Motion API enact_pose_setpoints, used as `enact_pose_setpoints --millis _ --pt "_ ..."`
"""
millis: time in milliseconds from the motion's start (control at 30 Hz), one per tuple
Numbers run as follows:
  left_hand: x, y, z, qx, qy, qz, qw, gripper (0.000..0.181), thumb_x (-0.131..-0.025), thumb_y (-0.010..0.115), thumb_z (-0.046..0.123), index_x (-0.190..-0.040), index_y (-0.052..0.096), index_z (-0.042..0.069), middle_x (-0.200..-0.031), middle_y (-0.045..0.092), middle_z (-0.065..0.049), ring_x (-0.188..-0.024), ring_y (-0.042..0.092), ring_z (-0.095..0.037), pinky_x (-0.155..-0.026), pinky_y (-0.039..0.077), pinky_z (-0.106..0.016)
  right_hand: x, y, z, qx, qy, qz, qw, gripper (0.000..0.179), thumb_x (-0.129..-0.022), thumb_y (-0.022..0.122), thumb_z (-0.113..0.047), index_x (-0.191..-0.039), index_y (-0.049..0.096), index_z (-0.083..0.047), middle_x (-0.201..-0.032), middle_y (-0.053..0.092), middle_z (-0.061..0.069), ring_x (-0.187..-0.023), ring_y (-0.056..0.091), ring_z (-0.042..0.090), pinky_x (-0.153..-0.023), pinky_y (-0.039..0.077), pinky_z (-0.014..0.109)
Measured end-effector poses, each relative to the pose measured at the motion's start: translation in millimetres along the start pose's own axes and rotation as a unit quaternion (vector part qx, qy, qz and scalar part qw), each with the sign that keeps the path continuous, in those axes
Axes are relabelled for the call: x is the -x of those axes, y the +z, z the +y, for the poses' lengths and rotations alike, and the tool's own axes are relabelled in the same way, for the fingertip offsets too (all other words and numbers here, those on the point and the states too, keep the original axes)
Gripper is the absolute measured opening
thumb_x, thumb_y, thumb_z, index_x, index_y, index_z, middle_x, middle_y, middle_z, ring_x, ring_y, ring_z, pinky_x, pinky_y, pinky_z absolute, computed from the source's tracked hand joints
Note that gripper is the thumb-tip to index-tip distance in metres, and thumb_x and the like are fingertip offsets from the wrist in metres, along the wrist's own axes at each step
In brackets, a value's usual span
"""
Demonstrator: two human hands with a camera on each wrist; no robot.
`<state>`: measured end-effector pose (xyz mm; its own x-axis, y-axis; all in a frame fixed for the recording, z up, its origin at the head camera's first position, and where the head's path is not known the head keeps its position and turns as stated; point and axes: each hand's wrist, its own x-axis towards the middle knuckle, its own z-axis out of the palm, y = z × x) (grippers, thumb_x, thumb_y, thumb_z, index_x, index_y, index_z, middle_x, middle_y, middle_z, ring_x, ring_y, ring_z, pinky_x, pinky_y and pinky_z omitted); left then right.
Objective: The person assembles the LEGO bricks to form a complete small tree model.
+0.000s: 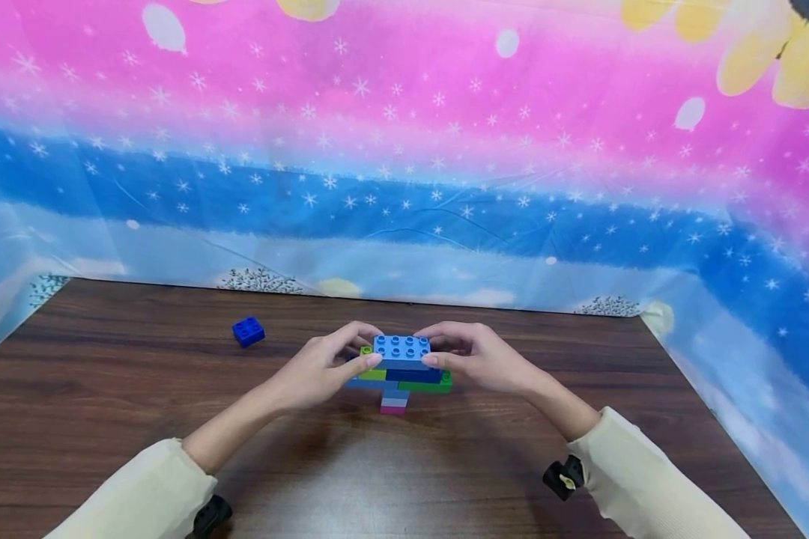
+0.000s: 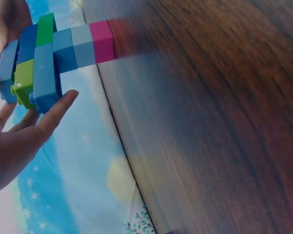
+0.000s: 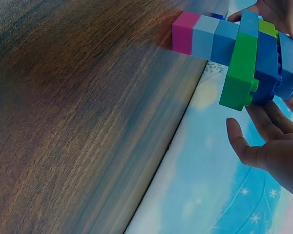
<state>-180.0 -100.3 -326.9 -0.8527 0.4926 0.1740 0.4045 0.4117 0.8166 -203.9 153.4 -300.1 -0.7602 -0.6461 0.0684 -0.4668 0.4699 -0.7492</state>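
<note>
A light blue brick (image 1: 402,349) with two rows of studs tops a stack of toy building bricks. My left hand (image 1: 323,367) holds its left end, thumb in front and fingers behind. At its right end my right hand (image 1: 487,359) grips it the same way. Below it lie a lime brick (image 2: 24,78) and a dark blue brick (image 3: 266,68) side by side. Under those come a blue brick (image 2: 45,73) and a green brick (image 3: 240,70), which juts out to the right. A narrow column of blue, pale blue and pink bricks (image 1: 392,409) forms the foot on the table.
A separate dark blue brick (image 1: 248,332) lies at the back left of the brown wooden table (image 1: 141,359). A pink and blue patterned cloth (image 1: 404,150) hangs behind the table and along its sides. Black wrist cameras (image 1: 563,477) sit at both sleeves.
</note>
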Motion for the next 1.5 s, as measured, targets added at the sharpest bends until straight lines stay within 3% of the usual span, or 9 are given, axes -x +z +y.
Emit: enact_pose_setpoints --millis 267,467,800,1033,1233,1500 --pt "-0.8 0.3 -0.1 -0.001 -0.002 -0.003 1.0000 0.034 -0.096 0.048 0.029 -0.126 0.047 0.012 -0.111 0.058 -0.010 -0.103 0.055 -0.026 -0.082 0.046 -0.041 0.9 2.3 1.9 0.013 -0.020 0.018 0.9996 0.035 -0.091 0.058 -0.021 -0.123 0.056 -0.008 -0.112 0.061 0.008 -0.098 0.059 0.017 -0.082 0.048 0.035" --pt "-0.5 0.0 0.4 -0.002 -0.007 -0.005 1.0000 0.035 -0.096 0.048 0.029 -0.126 0.047 0.012 -0.110 0.058 -0.010 -0.102 0.055 -0.026 -0.082 0.046 -0.041 2.1 3.3 0.7 0.062 -0.048 0.032 0.9964 0.035 -0.090 0.059 -0.020 -0.122 0.057 -0.007 -0.110 0.063 0.008 -0.098 0.060 0.016 -0.083 0.047 0.036" --pt "0.9 1.6 -1.5 -0.006 0.003 0.004 1.0000 0.033 -0.095 0.051 0.026 -0.123 0.049 0.010 -0.109 0.059 -0.009 -0.102 0.055 -0.026 -0.082 0.047 -0.040 1.9 3.2 -1.1 0.083 -0.060 0.025 0.9944 0.035 -0.089 0.061 -0.019 -0.121 0.057 -0.005 -0.110 0.063 0.008 -0.097 0.060 0.016 -0.083 0.047 0.036" --pt "0.6 2.4 -1.2 -0.002 0.007 0.007 0.9999 0.033 -0.095 0.051 0.026 -0.123 0.049 0.010 -0.109 0.059 -0.008 -0.102 0.055 -0.026 -0.081 0.047 -0.040 1.6 1.6 3.2 0.016 -0.033 -0.013 0.9992 0.034 -0.092 0.055 -0.022 -0.123 0.052 -0.008 -0.113 0.060 0.009 -0.102 0.058 0.019 -0.083 0.048 0.034" --pt "0.9 1.9 0.1 -0.004 0.012 0.013 0.9998 0.032 -0.094 0.052 0.025 -0.122 0.050 0.009 -0.108 0.060 -0.009 -0.101 0.056 -0.027 -0.080 0.048 -0.039 0.8 1.3 7.3 -0.052 0.004 -0.056 0.9971 0.035 -0.095 0.050 -0.025 -0.126 0.044 -0.012 -0.119 0.055 0.012 -0.113 0.051 0.026 -0.082 0.048 0.038" --pt "0.8 2.0 -1.6 -0.001 0.011 0.017 0.9998 0.032 -0.094 0.053 0.026 -0.121 0.052 0.009 -0.107 0.061 -0.008 -0.100 0.056 -0.026 -0.080 0.047 -0.039 0.9 2.8 12.3 -0.070 -0.001 -0.056 0.9960 0.036 -0.096 0.049 -0.024 -0.129 0.043 -0.012 -0.120 0.054 0.013 -0.111 0.052 0.026 -0.077 0.050 0.036"
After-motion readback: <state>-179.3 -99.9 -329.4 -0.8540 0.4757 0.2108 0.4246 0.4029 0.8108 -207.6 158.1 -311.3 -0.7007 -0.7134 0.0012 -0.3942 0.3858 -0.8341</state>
